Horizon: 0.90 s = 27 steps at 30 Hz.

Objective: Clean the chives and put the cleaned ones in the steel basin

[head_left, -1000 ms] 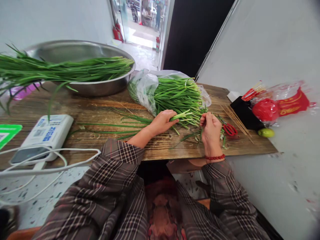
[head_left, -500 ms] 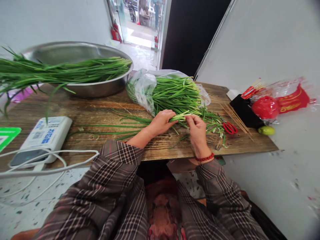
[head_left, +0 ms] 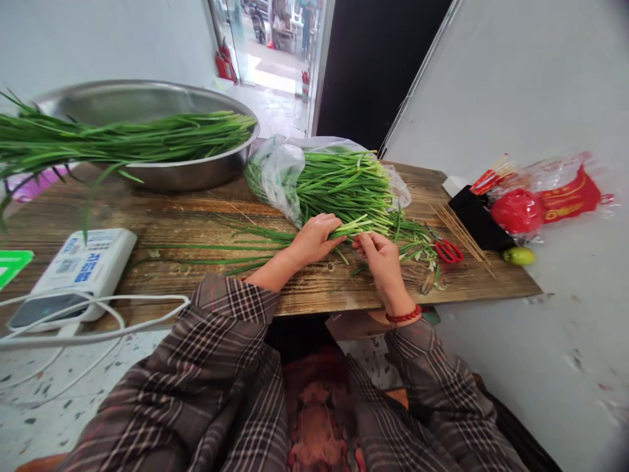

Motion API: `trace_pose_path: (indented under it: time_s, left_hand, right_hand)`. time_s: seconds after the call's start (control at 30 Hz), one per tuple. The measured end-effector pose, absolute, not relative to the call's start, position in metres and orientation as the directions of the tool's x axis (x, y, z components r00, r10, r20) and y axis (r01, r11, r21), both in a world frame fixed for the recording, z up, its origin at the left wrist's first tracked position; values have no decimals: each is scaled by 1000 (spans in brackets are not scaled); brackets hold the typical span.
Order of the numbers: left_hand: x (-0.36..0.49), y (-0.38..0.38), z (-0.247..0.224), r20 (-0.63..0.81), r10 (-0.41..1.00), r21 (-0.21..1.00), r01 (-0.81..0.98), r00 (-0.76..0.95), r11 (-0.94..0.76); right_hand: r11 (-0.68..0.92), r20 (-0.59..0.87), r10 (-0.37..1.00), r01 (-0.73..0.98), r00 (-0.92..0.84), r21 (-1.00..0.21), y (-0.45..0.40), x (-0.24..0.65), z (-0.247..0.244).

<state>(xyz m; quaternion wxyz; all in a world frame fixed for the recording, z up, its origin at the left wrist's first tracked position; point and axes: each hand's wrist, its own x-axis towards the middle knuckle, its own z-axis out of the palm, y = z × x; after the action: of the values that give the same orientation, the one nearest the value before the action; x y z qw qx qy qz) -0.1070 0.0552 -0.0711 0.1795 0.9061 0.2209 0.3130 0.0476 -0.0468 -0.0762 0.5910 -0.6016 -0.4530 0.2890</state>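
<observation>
My left hand [head_left: 317, 239] is closed around a small bunch of garlic chives [head_left: 352, 226], pale stem ends pointing right and long leaves trailing left over the table. At the lower edge of those stem ends, my right hand [head_left: 381, 259] pinches with thumb and forefinger; exactly what lies between the fingertips is mostly hidden. Just behind both hands, a thick pile of garlic chives [head_left: 344, 183] lies in an opened clear plastic bag [head_left: 282, 174]. Trimmed scraps [head_left: 420, 246] are scattered right of my right hand, beside red-handled scissors [head_left: 448, 251].
A steel basin [head_left: 196, 172] with more chives stands at the back left. A white box-shaped device [head_left: 86, 265] with cables [head_left: 147, 311] sits front left. Toward the right end are thin sticks [head_left: 464, 236], a black holder [head_left: 479, 219], red packaging [head_left: 521, 210] and a yellow-green fruit [head_left: 518, 255].
My right hand has shifted slightly left and down, its fingertips moving from the stem tips to the bunch's lower side. My left hand keeps its hold on the chives.
</observation>
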Motion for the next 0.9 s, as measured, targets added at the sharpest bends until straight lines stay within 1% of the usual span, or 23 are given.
trace_pose_path:
  time_s: [0.1, 0.2, 0.3, 0.37, 0.47, 0.57, 0.7, 0.9]
  left_hand:
    - [-107, 55, -72, 482, 522, 477, 289, 704, -830]
    - [-106, 55, -72, 471, 524, 516, 261, 709, -816]
    - [-106, 54, -73, 436, 522, 554, 239, 733, -798]
    - [-106, 54, -72, 414, 543, 572, 256, 731, -779]
    - [-106, 53, -71, 403, 585, 597, 282, 703, -751]
    - [-106, 53, -72, 397, 598, 629, 268, 696, -729]
    - [-106, 54, -71, 396, 593, 650, 242, 701, -720]
    - [-106, 53, -70, 400, 594, 635, 257, 698, -728]
  right_hand:
    - [132, 199, 863, 173, 465, -976, -42, 41, -80]
    - [154, 227, 860, 191, 457, -969, -39, 42, -82]
    - [193, 279, 860, 232, 427, -953, -39, 44, -85]
    - [210, 314, 853, 276, 417, -938, -39, 45, -87]
    - [206, 352, 840, 357, 413, -911, -40, 44, -89]
    - [197, 374, 832, 411, 410, -890, -40, 43, -89]
    - [209, 364, 846, 384, 390, -899, -42, 42, -86]
    - [222, 367, 841, 364, 397, -904, -41, 41, -83]
